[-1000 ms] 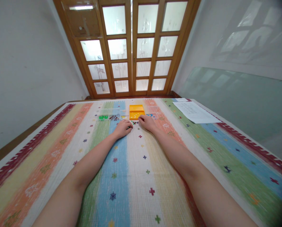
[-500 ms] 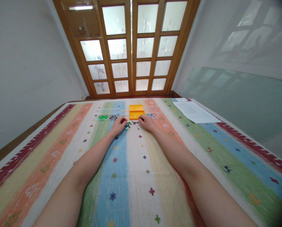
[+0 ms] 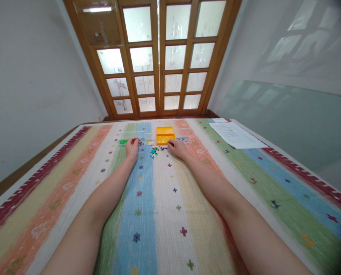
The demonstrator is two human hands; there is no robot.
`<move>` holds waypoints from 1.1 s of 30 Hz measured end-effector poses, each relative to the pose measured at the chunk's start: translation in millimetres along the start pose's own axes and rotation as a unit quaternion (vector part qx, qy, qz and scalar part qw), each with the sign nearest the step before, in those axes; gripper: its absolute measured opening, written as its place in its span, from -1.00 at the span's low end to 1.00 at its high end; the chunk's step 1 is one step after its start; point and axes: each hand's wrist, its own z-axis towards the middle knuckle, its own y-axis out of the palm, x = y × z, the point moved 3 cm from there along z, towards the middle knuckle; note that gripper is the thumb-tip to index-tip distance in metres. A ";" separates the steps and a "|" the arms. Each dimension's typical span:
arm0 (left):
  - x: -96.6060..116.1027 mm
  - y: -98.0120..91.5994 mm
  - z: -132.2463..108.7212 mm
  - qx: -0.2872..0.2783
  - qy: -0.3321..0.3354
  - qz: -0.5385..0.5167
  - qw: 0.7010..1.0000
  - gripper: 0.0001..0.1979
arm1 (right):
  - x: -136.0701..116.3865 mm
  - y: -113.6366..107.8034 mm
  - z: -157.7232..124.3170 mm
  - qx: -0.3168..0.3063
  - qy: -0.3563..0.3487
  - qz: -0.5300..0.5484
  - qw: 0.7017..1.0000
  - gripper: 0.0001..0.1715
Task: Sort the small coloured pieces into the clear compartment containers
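Observation:
My left hand (image 3: 132,148) hovers at the small clear boxes, its fingers pinched over the one with dark brown pieces (image 3: 141,142). What it pinches, if anything, is too small to see. Just left of it lie green pieces (image 3: 123,142) in another clear box, and to its right a clear box with yellow pieces (image 3: 150,142). My right hand (image 3: 176,147) rests at the front right corner of an open orange box (image 3: 165,131), fingers closed together. Between the hands, a loose pile of mixed small coloured pieces (image 3: 154,152) lies on the cloth.
A clear box with blue pieces (image 3: 182,140) sits behind my right hand. Printed paper sheets (image 3: 235,134) lie at the right of the table. A striped tablecloth (image 3: 164,198) covers the table, and wooden glazed doors (image 3: 161,76) stand beyond its far edge.
My left hand has moved left, from beside the mixed pile to the box of brown pieces, uncovering the box with yellow pieces. My right hand has stayed in place.

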 end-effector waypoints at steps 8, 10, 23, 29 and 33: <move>-6.4 -0.4 4.2 0.003 -0.038 -0.034 0.999 -0.71 | -0.9 -1.3 -0.5 0.001 -0.005 0.004 1.000 -0.77; -5.6 -0.1 3.0 -0.006 -0.040 -0.048 0.998 -0.66 | -1.1 -1.6 -0.8 0.000 -0.001 0.001 1.000 -0.78; 6.3 14.1 -13.4 -0.122 -0.001 0.059 0.991 -0.73 | 0.2 0.6 0.0 -0.014 0.003 0.011 1.000 -0.77; 16.4 22.1 -27.7 -0.202 0.153 0.196 0.947 -0.76 | -2.6 3.4 -1.7 -0.060 -0.039 0.012 0.997 -0.71; 31.7 33.0 -51.3 -0.303 0.298 0.292 0.857 -0.77 | -1.4 6.3 -0.7 -0.069 -0.043 0.003 0.997 -0.70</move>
